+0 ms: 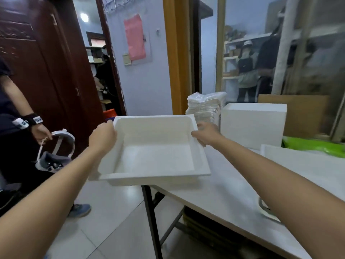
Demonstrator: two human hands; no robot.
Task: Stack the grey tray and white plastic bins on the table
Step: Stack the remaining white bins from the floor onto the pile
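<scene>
A white plastic bin (155,156), shallow and rectangular, hangs over the left end of the table (229,199), partly past its edge. My left hand (102,137) grips the bin's left rim and my right hand (206,132) grips its right rim. Another white bin or tray (306,161) lies on the table at the right, only partly in view. No grey tray shows clearly.
A white foam box (253,124) and a stack of bagged white items (204,108) stand at the table's back. A green sheet (315,144) lies at the far right. A person (16,116) holding a headset stands at the left on the tiled floor.
</scene>
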